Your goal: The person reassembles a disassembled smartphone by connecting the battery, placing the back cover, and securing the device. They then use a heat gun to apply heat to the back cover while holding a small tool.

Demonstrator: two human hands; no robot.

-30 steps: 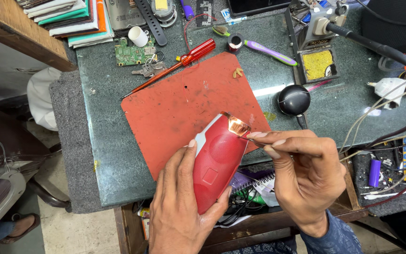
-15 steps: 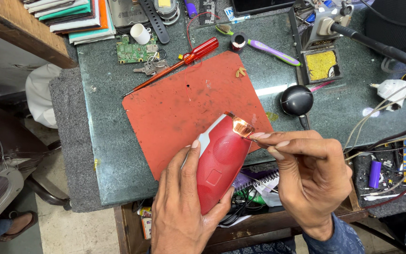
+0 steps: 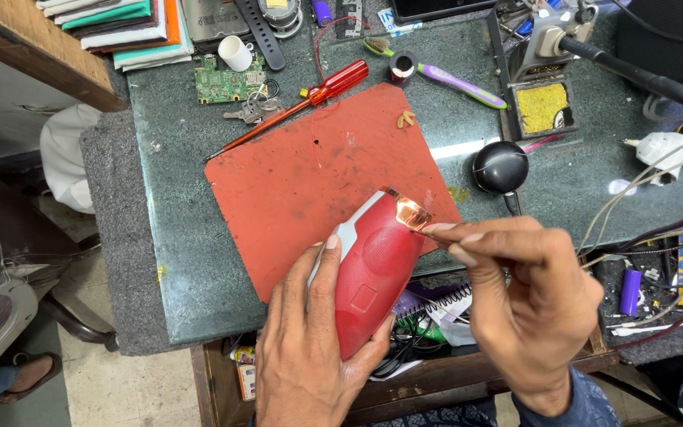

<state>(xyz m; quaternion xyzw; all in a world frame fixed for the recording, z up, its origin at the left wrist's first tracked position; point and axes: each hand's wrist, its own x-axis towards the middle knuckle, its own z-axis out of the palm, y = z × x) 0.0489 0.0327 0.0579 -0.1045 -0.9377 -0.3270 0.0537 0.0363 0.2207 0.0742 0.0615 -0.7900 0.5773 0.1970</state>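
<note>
Speaker (image 3: 373, 277), 1 red unit, gripped by left hand (image 3: 306, 356); right hand (image 3: 527, 292) fingers pinch 1 thin tool at its end

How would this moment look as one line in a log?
left hand: grips red speaker | right hand: pinches thin tool at speaker's end | under: red mat
</note>
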